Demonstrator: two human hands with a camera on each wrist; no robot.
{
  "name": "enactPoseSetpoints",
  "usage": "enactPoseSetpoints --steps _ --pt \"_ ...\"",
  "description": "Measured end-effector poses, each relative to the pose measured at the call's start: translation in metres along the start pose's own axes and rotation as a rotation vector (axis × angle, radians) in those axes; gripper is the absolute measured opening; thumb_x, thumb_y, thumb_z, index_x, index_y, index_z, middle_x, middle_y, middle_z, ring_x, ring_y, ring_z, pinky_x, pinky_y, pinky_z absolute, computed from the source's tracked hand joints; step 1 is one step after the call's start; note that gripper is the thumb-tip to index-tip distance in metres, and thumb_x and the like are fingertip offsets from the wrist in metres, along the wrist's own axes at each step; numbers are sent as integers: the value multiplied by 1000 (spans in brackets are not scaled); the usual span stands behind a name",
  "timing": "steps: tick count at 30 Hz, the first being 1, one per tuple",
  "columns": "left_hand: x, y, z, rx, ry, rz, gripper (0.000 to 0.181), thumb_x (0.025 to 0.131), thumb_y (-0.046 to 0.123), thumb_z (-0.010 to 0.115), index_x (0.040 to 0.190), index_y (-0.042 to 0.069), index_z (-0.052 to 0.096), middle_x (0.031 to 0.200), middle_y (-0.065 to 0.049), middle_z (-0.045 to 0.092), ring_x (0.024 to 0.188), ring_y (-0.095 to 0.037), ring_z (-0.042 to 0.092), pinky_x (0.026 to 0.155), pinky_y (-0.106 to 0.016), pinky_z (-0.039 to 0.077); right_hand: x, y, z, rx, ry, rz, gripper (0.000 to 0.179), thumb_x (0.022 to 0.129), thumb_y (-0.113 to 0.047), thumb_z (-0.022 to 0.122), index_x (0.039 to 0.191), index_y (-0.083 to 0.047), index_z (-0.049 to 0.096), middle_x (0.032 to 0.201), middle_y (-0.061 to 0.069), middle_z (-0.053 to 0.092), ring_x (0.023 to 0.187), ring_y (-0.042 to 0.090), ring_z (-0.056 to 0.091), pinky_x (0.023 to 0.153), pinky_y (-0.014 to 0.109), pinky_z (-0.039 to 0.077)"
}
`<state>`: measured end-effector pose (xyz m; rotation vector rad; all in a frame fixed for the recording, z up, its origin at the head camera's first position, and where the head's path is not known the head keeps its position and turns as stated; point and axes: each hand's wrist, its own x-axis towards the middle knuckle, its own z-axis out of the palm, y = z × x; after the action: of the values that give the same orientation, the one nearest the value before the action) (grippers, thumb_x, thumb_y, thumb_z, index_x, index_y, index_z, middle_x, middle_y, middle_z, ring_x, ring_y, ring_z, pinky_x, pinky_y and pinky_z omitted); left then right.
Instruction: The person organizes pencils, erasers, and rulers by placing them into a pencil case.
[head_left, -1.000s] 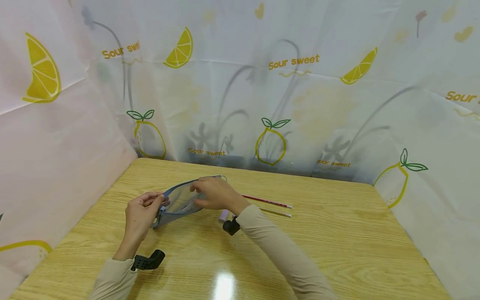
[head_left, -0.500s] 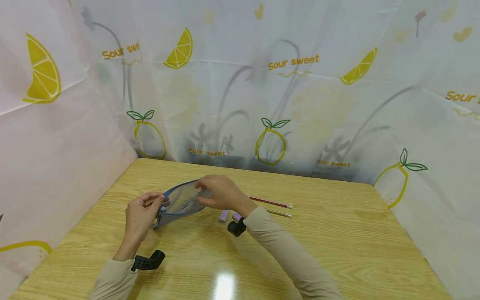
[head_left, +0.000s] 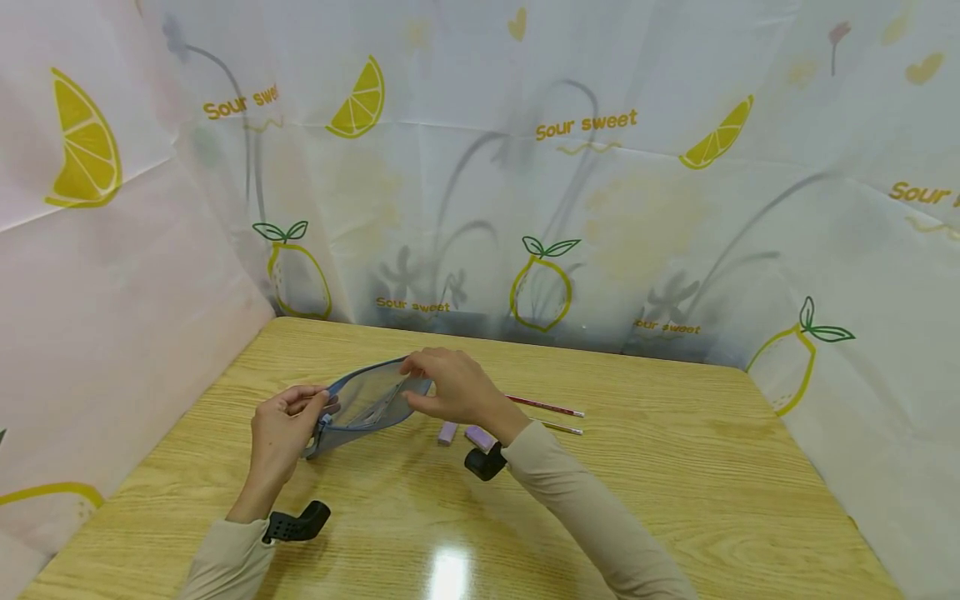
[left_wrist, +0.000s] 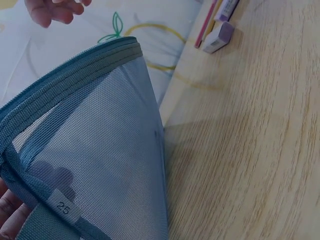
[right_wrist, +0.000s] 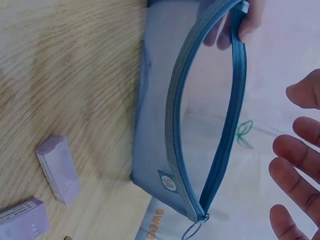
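A blue mesh zip pouch (head_left: 352, 432) stands with its mouth unzipped and spread wide. At its near left corner, beside the zip pull, my left hand (head_left: 279, 429) pinches the edge between thumb and fingers. The left wrist view shows a tag marked 25 on that end of the pouch (left_wrist: 110, 145). My right hand (head_left: 457, 390) hovers by the pouch's right end, fingers loosely bent and holding nothing. In the right wrist view a gap separates the right hand (right_wrist: 300, 160) from the pouch's rim, and a metal ring (right_wrist: 192, 230) hangs at that end.
Two lilac erasers, a left one (head_left: 447, 432) and a right one (head_left: 480, 437), lie on the wooden table (head_left: 675, 483) near my right wrist. Behind that forearm are a red pencil (head_left: 551, 407) and a yellow pencil (head_left: 558, 427). Printed cloth (head_left: 450, 208) walls the table's back and sides.
My right hand has drawn back to the right from over the pouch's mouth, uncovering more of the erasers. The left hand and the pouch have hardly moved.
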<state>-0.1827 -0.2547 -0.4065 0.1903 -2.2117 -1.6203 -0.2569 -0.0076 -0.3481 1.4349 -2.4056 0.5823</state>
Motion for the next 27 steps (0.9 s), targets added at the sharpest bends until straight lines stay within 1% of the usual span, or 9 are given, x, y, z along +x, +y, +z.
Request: enactPoseSetpoints --steps 3,10,12,14,17,22,27 --pt "0 0 0 6 3 0 25 96 16 64 110 -5 69 94 -16 72 74 -5 67 43 -21 41 -3 -2 -2 2 23 -3 26 91 -23 70 112 -10 64 104 0 66 93 13 63 79 26 49" --pt "-2 2 0 -11 -3 -3 26 96 16 64 110 -5 68 93 -16 72 76 -6 68 44 -22 43 -14 -7 -9 -30 79 1 26 88 -23 72 109 -10 66 103 0 64 95 15 61 79 29 49" --pt "-2 3 0 -2 2 1 26 96 16 64 110 -5 68 93 -15 72 75 -6 68 42 -22 41 -17 -7 -10 -36 94 3 25 88 -23 73 109 -10 66 103 -1 64 96 16 60 80 30 49" --pt "-2 3 0 2 4 4 25 96 16 64 109 -5 69 93 -15 72 74 -5 68 43 -22 41 -20 -7 -12 -37 108 10 25 87 -22 73 109 -11 67 103 -1 64 98 15 59 80 31 48" --pt "-3 3 0 1 4 5 25 96 16 64 109 -5 69 93 -15 72 75 -6 68 45 -22 44 -26 -6 -14 -18 125 24 26 86 -19 75 109 -11 67 104 0 64 97 15 59 80 31 49" --pt "-2 2 1 -15 -4 3 26 96 16 64 111 -5 68 93 -16 72 77 -6 69 53 -22 51 -35 -6 -20 47 155 53 27 85 -13 75 110 -11 66 102 1 63 91 15 58 77 29 48" --pt "-1 1 1 -20 -6 1 26 97 16 63 111 -5 68 94 -15 72 78 -6 68 56 -22 52 -45 -4 -24 109 188 85 26 86 -13 74 110 -9 64 101 2 63 90 19 59 76 29 49"
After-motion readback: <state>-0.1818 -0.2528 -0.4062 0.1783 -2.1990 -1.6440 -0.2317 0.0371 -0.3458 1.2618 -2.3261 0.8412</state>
